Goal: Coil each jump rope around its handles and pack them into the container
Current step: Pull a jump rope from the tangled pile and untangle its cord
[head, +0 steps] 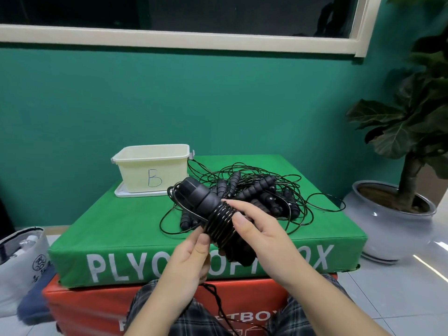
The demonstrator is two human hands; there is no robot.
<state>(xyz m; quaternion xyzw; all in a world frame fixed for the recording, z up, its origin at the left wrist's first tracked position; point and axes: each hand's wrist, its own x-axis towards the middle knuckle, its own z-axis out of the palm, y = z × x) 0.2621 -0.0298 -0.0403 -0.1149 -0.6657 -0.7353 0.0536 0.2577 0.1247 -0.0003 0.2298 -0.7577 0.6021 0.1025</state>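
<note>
A handwritten letter "B" stands on the front of the cream container (pixel 151 166), dark pen on pale plastic. Below, big white capitals run along the front edge of the green box (pixel 121 229): "PLYO" reads clean, then the hands cover the middle, and "OX" closes it out on the right. Under that, the red box (pixel 80 304) shows white letters "TBOX", the start hidden behind the knees. Off to the left, a white bag (pixel 21 260) carries a round dark stamp, too small to read.
</note>
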